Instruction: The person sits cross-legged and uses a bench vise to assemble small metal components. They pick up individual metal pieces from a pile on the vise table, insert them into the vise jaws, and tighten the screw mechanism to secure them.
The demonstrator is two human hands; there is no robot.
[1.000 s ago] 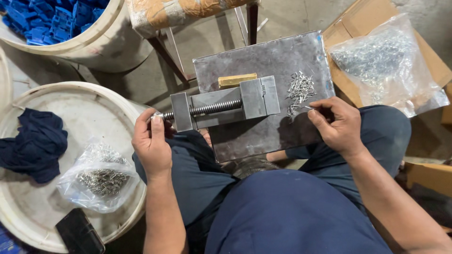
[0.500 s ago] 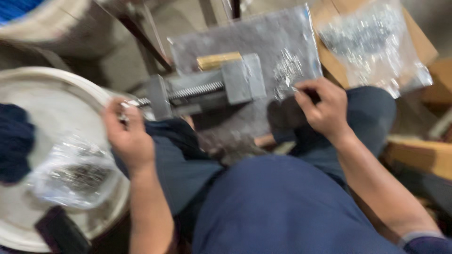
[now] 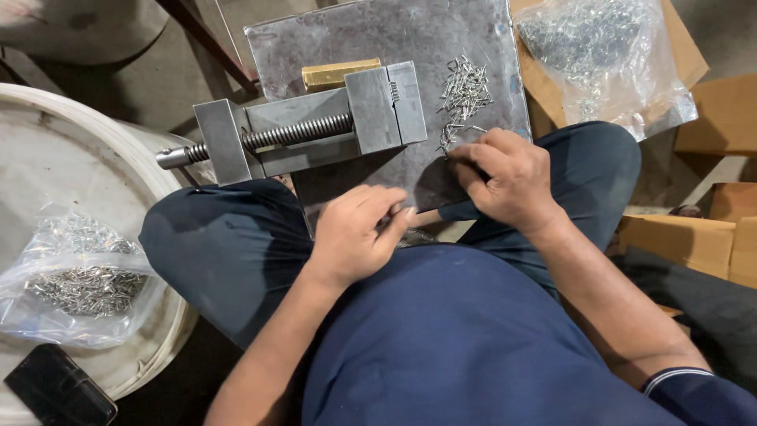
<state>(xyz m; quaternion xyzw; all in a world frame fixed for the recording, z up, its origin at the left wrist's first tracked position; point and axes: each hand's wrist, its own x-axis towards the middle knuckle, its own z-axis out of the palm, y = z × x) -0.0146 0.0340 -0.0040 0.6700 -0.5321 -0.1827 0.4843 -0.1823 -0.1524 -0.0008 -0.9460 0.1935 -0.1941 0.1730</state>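
Note:
A grey steel vise (image 3: 315,126) lies on a scuffed metal plate (image 3: 473,31) across my knees, with a brass block (image 3: 339,73) behind its jaw. To the right of the vise is a pile of small metal pins (image 3: 465,91). My right hand (image 3: 505,177) rests on the plate with its fingertips pinched at the near edge of that pile. My left hand (image 3: 359,233) is at the plate's front edge between my knees, apart from the vise. Its fingers are curled together, and whatever may be in them is hidden.
A clear bag of pins (image 3: 79,276) lies on a white round lid (image 3: 71,158) at the left, with a black phone (image 3: 59,390) near it. Another bag of pins (image 3: 607,55) sits on cardboard (image 3: 725,110) at the upper right. More boxes (image 3: 678,241) stand on the right.
My left hand has let go of the vise screw handle and come in to the plate's front edge. My right hand stays at the pin pile. The camera has shifted.

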